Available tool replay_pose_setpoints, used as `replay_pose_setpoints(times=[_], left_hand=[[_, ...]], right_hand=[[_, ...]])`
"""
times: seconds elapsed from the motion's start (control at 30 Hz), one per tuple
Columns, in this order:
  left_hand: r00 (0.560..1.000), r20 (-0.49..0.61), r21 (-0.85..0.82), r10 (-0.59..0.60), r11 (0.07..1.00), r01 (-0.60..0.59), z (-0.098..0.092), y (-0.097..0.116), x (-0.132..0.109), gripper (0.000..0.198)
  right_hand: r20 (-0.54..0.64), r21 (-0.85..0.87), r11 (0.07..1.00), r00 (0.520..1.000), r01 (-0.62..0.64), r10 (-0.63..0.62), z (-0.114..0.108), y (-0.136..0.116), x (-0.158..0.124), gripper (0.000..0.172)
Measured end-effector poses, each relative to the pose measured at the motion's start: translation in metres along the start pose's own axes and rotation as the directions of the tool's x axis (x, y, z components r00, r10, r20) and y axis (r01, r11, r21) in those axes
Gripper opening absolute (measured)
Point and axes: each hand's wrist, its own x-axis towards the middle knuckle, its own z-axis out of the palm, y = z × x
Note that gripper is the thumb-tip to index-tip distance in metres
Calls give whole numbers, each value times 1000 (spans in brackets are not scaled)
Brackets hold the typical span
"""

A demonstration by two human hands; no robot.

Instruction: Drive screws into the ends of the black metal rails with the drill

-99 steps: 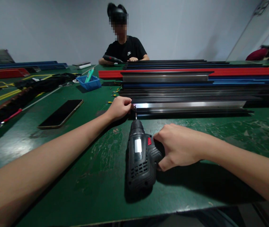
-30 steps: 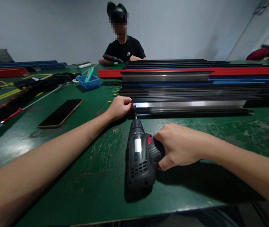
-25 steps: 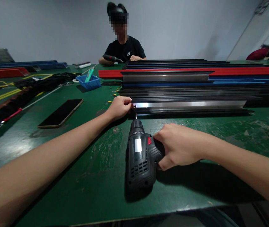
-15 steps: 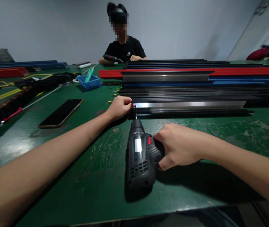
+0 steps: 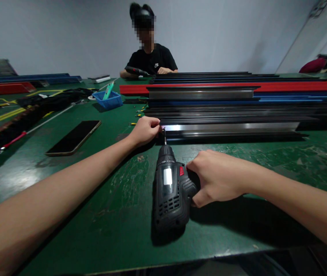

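My right hand (image 5: 218, 178) is closed around the handle of a black cordless drill (image 5: 170, 195), which lies on its side with its chuck pointing away from me. A thin bit (image 5: 165, 137) in the chuck reaches the left end of a long metal profile (image 5: 229, 128) with dark edges. At that same end, my left hand (image 5: 146, 131) is closed, thumb and forefinger pinched together beside the bit's tip. Whatever sits between those fingertips is too small to make out. Short yellow-green wires (image 5: 139, 115) stick out past the ends of the profiles behind.
Several black, blue and red profiles (image 5: 203, 87) lie stacked across the green table (image 5: 117, 230). To the left are a phone (image 5: 74, 138), a blue basket (image 5: 108, 102) with a teal tool, and a red-handled screwdriver (image 5: 14, 141). Across the table sits a person (image 5: 152, 59) holding another drill.
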Motion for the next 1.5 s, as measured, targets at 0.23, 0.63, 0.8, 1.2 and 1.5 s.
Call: replay_pose_setpoints(times=[0.23, 0.63, 0.8, 1.2, 1.5], left_hand=[[1000, -1, -8, -9, 1000, 9, 0, 1, -1, 25], [1000, 3, -4, -4, 1000, 4, -1, 1, -1, 24], [1000, 0, 3, 5, 1000, -5, -1, 2, 0, 27], [1000, 3, 1, -5, 1000, 5, 0, 1, -1, 28], [1000, 4, 2, -2, 1000, 2, -1, 1, -1, 29]], right_hand=[[11, 2, 1000, 1000, -8, 8, -1, 0, 1, 49], [16, -16, 1000, 1000, -7, 7, 0, 0, 2, 51], [10, -18, 1000, 1000, 0, 0, 0, 0, 1, 52], [11, -15, 1000, 1000, -4, 4, 0, 0, 1, 50], [13, -1, 1000, 1000, -5, 5, -1, 0, 0, 50]])
